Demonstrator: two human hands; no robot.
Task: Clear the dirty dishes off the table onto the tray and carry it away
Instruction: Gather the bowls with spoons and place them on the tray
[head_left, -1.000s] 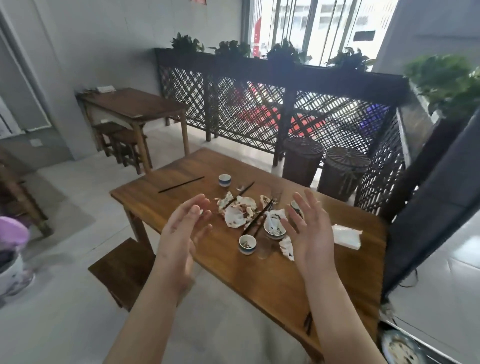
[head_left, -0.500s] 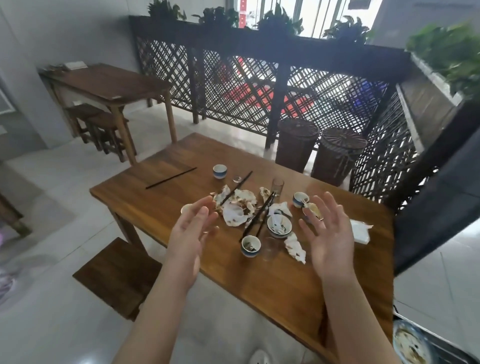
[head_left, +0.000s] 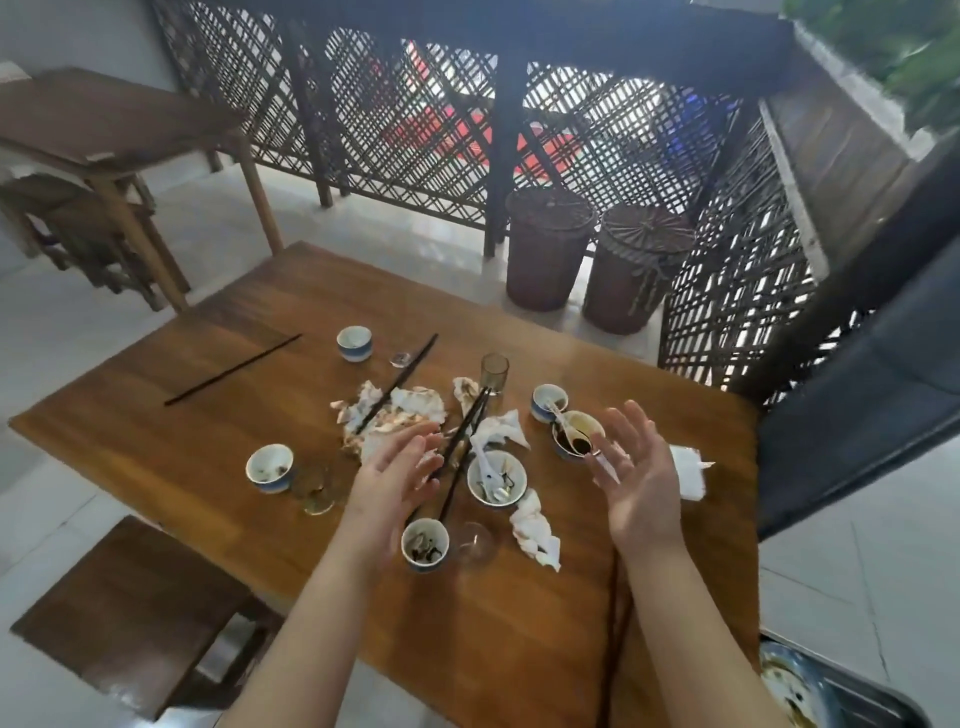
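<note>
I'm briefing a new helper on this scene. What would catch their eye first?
Both bare hands, left hand and right hand, hover open above the wooden table. At its middle lies a mess of crumpled napkins, dark chopsticks and dirty bowls. A metal tray peeks in at the bottom right corner.

Daylight comes from the far side through the lattice screen (head_left: 415, 119), bright and slightly blown out between the slats. The wooden table (head_left: 182, 415) carries a soft sheen and only faint shadows. Wide-angle distortion bends the edges, and the plant (head_left: 904, 47) at far right is smeared by blur.
</note>
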